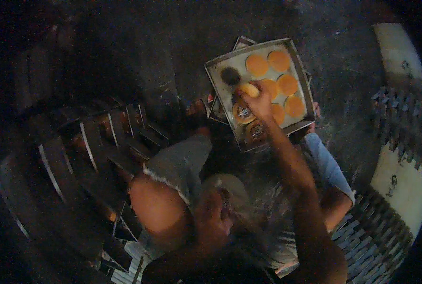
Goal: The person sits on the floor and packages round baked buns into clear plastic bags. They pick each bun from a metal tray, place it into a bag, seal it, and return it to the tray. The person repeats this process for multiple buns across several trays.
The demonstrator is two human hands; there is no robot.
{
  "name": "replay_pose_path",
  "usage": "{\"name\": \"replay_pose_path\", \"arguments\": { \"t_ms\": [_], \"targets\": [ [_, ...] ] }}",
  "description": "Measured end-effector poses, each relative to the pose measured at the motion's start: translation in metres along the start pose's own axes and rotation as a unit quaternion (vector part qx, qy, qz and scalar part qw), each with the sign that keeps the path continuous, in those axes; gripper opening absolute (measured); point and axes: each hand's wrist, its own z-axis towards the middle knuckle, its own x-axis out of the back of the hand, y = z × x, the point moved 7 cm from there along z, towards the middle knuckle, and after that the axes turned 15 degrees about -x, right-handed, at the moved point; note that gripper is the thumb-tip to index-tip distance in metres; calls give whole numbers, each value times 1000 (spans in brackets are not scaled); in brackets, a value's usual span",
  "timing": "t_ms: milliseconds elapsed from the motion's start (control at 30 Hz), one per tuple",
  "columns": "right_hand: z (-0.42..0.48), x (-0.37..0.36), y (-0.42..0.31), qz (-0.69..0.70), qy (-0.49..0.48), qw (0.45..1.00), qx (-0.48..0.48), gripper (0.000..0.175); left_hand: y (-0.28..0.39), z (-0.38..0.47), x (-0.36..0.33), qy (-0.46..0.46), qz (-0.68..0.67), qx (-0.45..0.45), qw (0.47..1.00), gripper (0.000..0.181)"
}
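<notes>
A square metal baking tray [218, 88] lies tilted before me, on top of another tray [245, 41]. Several flat, round, orange-brown baked pieces [288, 84] rest on it. At its near left are darker round pieces [244, 112] with pale markings. A dark round spot shows at the upper left of its surface. My right hand [260, 101] reaches over the tray, its fingers closed on a paler yellow round piece [250, 90]. My left hand [216, 214] is near my body beside a greyish rounded thing [228, 183]; blur and shadow hide whether it grips it.
Dark racks or stacked trays [86, 145] with bright edges stand at the left. My bare knee [159, 204] and feet frame the trays on the dark floor [182, 49]. Rows of greyish slats [363, 241] and cream panels [401, 188] with markings lie at the right.
</notes>
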Motion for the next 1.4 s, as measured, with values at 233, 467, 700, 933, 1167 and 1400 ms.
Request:
{"name": "replay_pose_path", "arguments": {
  "t_ms": [233, 467, 700, 933, 1167, 1400],
  "targets": [
    [-294, 131, -82, 522, -11, 846, -108, 47, 6, 17, 37, 285, -404, 140, 858, 24],
    [-458, 188, -67, 430, -47, 883, -180, 51, 90, -20, 13, 123, -198, -137, 963, 22],
    [-562, 214, -144, 27, 183, 950, 252, 42, 136, -77, -34, -172, -520, -74, 833, 83],
    [-608, 192, -189, -86, 250, 884, 386, 44, 270, -111, -6, -78, -636, -263, 721, 101],
    [-567, 177, -179, -85, 257, 904, 330, 48, 214, -101, -35, -135, -575, -166, 789, 82],
    [-541, 164, -149, -36, 128, 942, 309, 38, 176, -77, -55, -48, -714, 31, 698, 69]
  ]
}}
